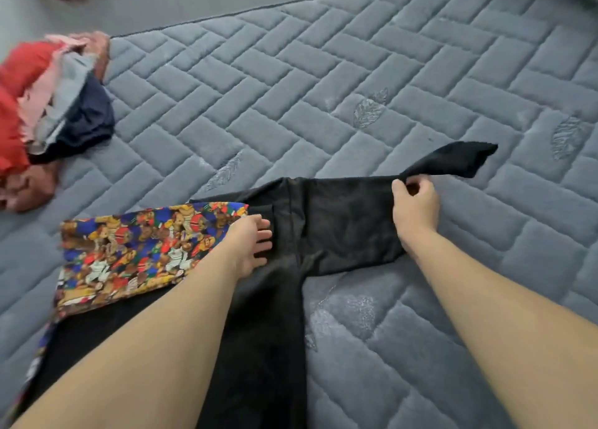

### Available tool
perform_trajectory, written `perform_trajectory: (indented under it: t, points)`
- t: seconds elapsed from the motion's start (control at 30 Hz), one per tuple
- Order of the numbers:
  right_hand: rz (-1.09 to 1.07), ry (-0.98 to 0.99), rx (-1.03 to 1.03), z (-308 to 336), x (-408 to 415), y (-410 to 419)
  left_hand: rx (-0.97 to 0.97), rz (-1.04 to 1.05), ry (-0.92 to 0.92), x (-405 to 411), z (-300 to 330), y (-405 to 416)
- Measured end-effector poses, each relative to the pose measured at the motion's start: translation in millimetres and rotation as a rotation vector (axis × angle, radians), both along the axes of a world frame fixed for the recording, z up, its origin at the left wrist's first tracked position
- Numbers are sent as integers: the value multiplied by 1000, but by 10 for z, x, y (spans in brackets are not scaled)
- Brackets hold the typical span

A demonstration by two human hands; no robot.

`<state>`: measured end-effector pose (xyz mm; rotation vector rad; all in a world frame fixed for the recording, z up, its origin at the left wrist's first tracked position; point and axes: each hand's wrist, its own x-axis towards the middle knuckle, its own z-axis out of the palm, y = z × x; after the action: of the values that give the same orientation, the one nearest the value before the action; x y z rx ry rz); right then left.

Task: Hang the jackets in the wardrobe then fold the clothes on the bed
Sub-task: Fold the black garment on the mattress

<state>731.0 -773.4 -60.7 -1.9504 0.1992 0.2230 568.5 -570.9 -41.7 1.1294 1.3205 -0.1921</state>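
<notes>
Head view, contents of bed (420, 82), grey quilted mattress surface:

One black garment (339, 221), spread flat near the front edge, one sleeve extended to the right. Right hand (415, 208) pinches this sleeve between thumb and curled fingers, lifting the cuff end off the mattress. Left hand (252, 244), fingers straight and slightly spread, presses flat on the garment's middle.

One printed garment (139, 250), multicoloured cartoon-figure pattern, lying partly over the black garment's left side, just beside the left hand.

One heap of unfolded clothes (48, 111) at far left, well apart: red, pink, grey, navy and brownish pieces, perhaps five or more; blurred, count uncertain.
</notes>
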Motion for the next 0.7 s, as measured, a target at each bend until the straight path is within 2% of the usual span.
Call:
perform_trajectory:
  t: [0.13, 0.23, 0.3, 0.33, 0.43, 0.53, 0.57, 0.7]
  points:
    - [539, -266, -116, 151, -836, 914, -33, 136, -93, -497, 225, 661]
    - [977, -307, -154, 48, -1564, 1444, -62, 231, -167, -774, 241, 1032]
    - [1147, -412, -316, -92, -1894, 1634, -81, 245, -118, -903, 187, 1178]
    - [1128, -453, -406, -165, -1965, 1681, -80, 224, -61, -953, 130, 1231]
    - [817, -369, -682, -347, -1828, 1713, 5, 149, 105, -1010, -196, 1319]
    - [711, -257, -961, -509, -1557, 1662, 116, 162, 66, -987, -554, 1357]
    - [709, -230, -1014, -543, -1513, 1668, 148, 171, 58, -979, -616, 1384]
    - [694, -121, -1069, -593, -1633, 1947, 305, 291, 208, -1257, -697, 1759]
